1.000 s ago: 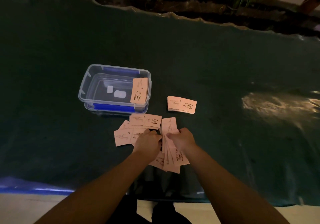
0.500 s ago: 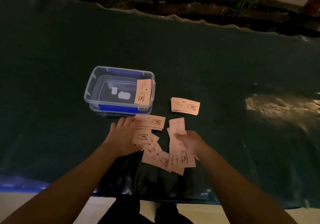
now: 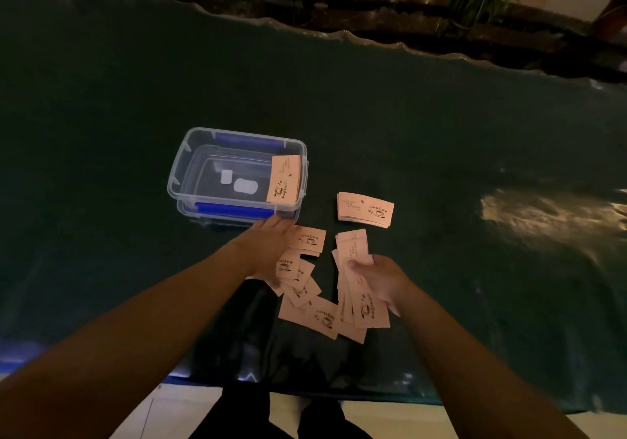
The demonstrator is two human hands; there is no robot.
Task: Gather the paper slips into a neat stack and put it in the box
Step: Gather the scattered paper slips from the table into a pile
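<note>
Two hands work loose slips [image 3: 307, 298] before the box [image 3: 190, 181]. Right hand [image 3: 381, 281] grips a fanned bunch [image 3: 356, 289]; left hand [image 3: 268, 252] lies flat, open. Better to sweep strays rightward, squaring edges.

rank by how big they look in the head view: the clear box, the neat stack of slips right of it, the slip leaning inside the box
1. clear box
2. neat stack
3. leaning slip, close to the stack in look; partly foreshortened, so unsure.
</note>
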